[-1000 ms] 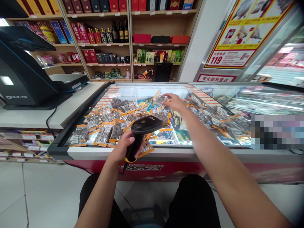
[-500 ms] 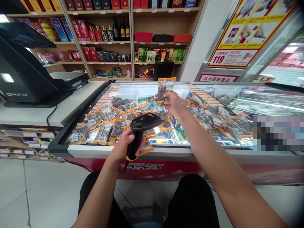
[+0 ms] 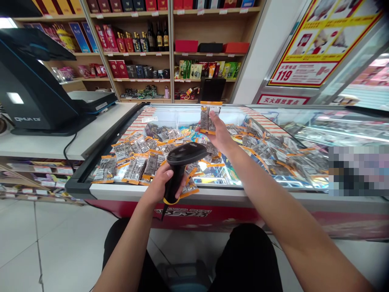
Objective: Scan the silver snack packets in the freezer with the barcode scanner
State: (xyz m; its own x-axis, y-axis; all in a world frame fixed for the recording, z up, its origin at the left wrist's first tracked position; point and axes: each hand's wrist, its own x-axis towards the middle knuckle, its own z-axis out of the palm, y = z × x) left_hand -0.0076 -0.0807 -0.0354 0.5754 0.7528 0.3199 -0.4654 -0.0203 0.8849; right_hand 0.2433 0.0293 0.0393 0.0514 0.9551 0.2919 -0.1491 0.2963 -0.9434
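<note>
My left hand [image 3: 162, 182] is wrapped round the handle of a black barcode scanner [image 3: 186, 153], its head pointing right. Farther out, my right hand [image 3: 220, 136] grips a clear snack packet [image 3: 205, 115] with orange ends, held upright over the freezer. The thumb lies across the packet's front; the other fingers are mostly behind it. Many similar packets [image 3: 133, 168] lie spread on the glass top of the chest freezer [image 3: 121, 189], on both sides of my hands. One orange-edged packet [image 3: 191, 188] sits just behind the scanner's handle.
A dark checkout scale [image 3: 36, 89] stands on a white counter [image 3: 91, 140] at the left. Wooden shelves [image 3: 142, 54] with boxes and bottles fill the back. A red and yellow poster [image 3: 319, 44] hangs at the right. The scanner's cord [image 3: 164, 213] hangs near the freezer's front.
My right hand and its packet have dipped slightly and shifted a little left; the thumb sits higher on the packet. The scanner stays almost in place. The whole view has shifted slightly.
</note>
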